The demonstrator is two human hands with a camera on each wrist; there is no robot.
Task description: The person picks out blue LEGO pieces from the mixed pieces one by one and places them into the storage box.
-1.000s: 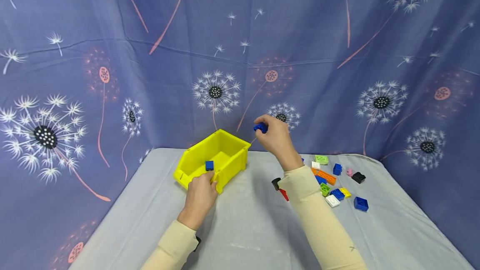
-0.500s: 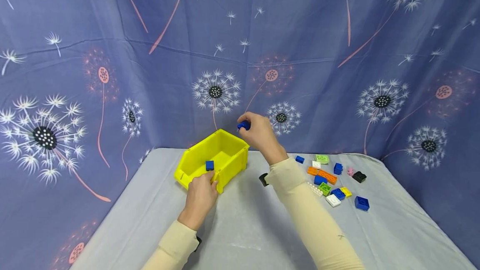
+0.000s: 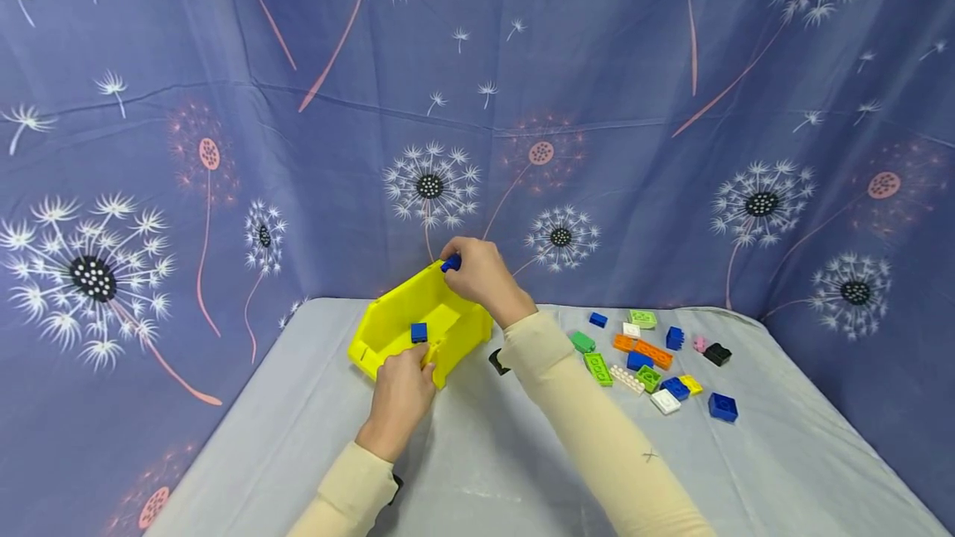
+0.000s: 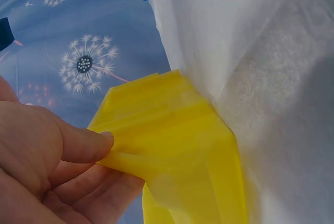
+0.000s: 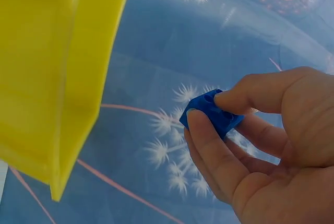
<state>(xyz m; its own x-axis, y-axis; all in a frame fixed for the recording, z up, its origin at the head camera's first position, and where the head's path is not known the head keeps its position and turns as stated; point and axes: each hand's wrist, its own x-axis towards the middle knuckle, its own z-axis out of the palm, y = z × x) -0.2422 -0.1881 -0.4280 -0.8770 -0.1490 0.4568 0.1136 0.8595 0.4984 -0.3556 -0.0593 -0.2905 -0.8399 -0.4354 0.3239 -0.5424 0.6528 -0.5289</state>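
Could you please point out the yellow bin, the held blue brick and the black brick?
Yellow bin (image 3: 466, 341): head view, outer side wall.
Held blue brick (image 5: 213, 113): right wrist view, exposed middle.
Black brick (image 3: 718, 354): head view, top.

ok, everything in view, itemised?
bin: 1, yellow, on table
binned brick: 1, blue, in bin
held brick: 1, blue, in right hand
blue bricks: 5, blue, table right
green bricks: 4, green, there
white bricks: 3, whitish, there
orange bricks: 2, orange, there
yellow brick, black brick, pink piece: 1 each, there
table: 1, grey, below
backdrop: 1, blue floral, behind
sleeves: 2, cream, foreground
wrist gear: 2, black, by sleeves
left hand: 1, gripping bin
right hand: 1, holding held brick
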